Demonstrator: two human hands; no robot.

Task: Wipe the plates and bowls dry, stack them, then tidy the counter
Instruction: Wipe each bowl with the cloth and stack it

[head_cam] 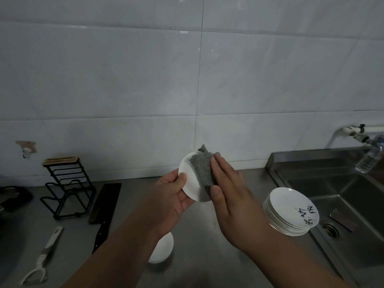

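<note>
My left hand [173, 196] holds a small white plate [190, 183] by its left rim, tilted up above the counter. My right hand [225, 183] presses a grey cloth [202, 167] flat against the plate's face, covering its right half. A stack of several white plates [289, 213] with black lettering sits on the counter at the sink's edge, to the right. White bowls [163, 249] stand upside down on the counter below my left forearm, partly hidden by it.
A steel sink [342, 196] with a drain, a tap and a plastic bottle [369, 157] lies at the right. On the steel counter [128, 235] at the left are a black wire rack [67, 186], a cleaver [106, 206] and a white peeler [42, 258].
</note>
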